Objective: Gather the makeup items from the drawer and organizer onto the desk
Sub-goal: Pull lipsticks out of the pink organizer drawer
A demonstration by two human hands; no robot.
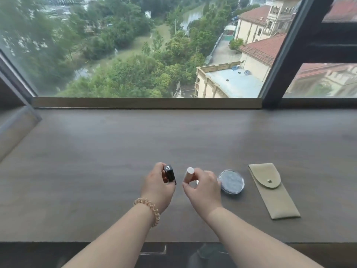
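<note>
My left hand [157, 187] grips a black square lipstick tube [170, 174] upright over the dark wooden desk [96, 171]. Just to its right, my right hand [203, 187] pinches a pale pink cylindrical tube [189, 176], also upright, close to the desk surface. A round clear compact with a dark blue inside [231, 181] lies flat on the desk right beside my right hand. Further right lies a beige flap pouch with a brass snap [272, 190]. The drawer and the organizer are out of sight.
A large window [146, 47] with a low sill runs along the desk's far edge; a dark window frame [286, 55] stands at the right. The desk's front edge [77, 242] runs below my forearms. A coiled hair tie circles my left wrist.
</note>
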